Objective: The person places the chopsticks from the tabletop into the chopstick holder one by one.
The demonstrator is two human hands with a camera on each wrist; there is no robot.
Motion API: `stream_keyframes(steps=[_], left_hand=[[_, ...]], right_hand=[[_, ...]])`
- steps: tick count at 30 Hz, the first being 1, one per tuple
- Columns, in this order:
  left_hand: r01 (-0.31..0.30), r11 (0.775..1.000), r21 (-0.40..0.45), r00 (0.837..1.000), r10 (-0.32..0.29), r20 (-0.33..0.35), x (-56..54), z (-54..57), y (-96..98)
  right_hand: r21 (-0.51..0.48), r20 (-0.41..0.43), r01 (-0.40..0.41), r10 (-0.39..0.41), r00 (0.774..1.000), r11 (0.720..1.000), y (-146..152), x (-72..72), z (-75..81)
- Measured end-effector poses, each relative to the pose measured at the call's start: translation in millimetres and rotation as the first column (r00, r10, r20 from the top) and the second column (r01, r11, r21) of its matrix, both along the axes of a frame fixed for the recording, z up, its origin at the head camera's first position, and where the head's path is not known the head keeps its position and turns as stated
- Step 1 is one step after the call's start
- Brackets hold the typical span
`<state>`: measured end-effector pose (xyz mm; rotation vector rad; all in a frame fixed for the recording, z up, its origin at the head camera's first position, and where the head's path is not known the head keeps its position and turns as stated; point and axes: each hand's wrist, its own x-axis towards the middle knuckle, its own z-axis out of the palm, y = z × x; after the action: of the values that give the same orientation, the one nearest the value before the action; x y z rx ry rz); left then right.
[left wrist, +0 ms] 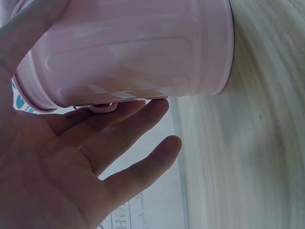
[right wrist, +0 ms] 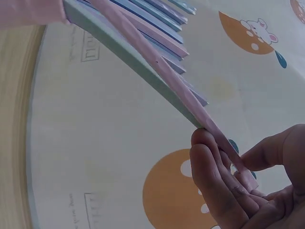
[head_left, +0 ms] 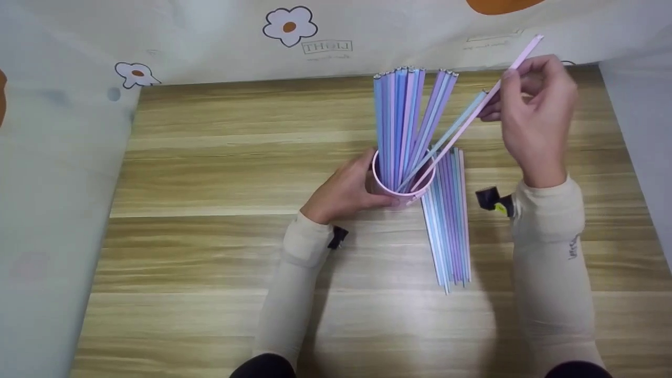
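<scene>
A pink metal-looking bucket (left wrist: 128, 52) stands on the table, its rim (head_left: 403, 195) facing the head camera. My left hand (head_left: 344, 189) grips it from the left, thumb on the near side and fingers behind. Several long thin pastel sticks (head_left: 399, 121) lean upright inside. To the right, my right hand (head_left: 541, 115) pinches a pink stick (right wrist: 186, 100) near its upper end between thumb and fingers. The stick slants down, its lower end inside the bucket. A pale green stick (right wrist: 138, 69) runs alongside it, its upper end at my right fingertips.
More pastel sticks (head_left: 450, 226) lie in a loose bundle on the wooden table (head_left: 220, 184), just right of the bucket. A printed sheet (head_left: 220, 37) with flowers hangs behind the table's far edge. Each sleeve carries a small black clip (head_left: 488, 198).
</scene>
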<state>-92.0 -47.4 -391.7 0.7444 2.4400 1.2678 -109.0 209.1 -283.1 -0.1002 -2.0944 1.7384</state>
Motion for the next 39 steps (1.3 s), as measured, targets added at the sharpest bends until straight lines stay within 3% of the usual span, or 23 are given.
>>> stream_keyframes(steps=[5,12,23,32,39], left_hand=[[-0.004,1.000,-0.001,1.000,0.004,0.001,0.5,0.7,0.5],[-0.003,1.000,0.011,1.000,0.003,0.012,0.9,0.1,0.9],[-0.001,1.000,0.029,1.000,0.000,0.018,1.7,1.1,0.5],[0.005,0.999,0.043,0.999,-0.006,0.034,1.0,0.8,0.9],[0.003,1.000,0.021,1.000,-0.003,0.019,0.9,1.2,-0.1]], right_hand=[[0.067,0.056,-0.068,0.065,0.996,0.995,-7,0.3,-20.7],[0.144,0.096,-0.145,0.132,0.987,0.979,-19,5.7,-35.3],[0.215,0.066,-0.153,0.142,0.988,0.965,-31,13.4,-49.1],[0.146,-0.033,-0.150,0.156,0.987,0.978,-25,17.7,-59.2],[0.063,0.058,-0.084,0.080,0.995,0.995,-8,17.9,-67.1]])
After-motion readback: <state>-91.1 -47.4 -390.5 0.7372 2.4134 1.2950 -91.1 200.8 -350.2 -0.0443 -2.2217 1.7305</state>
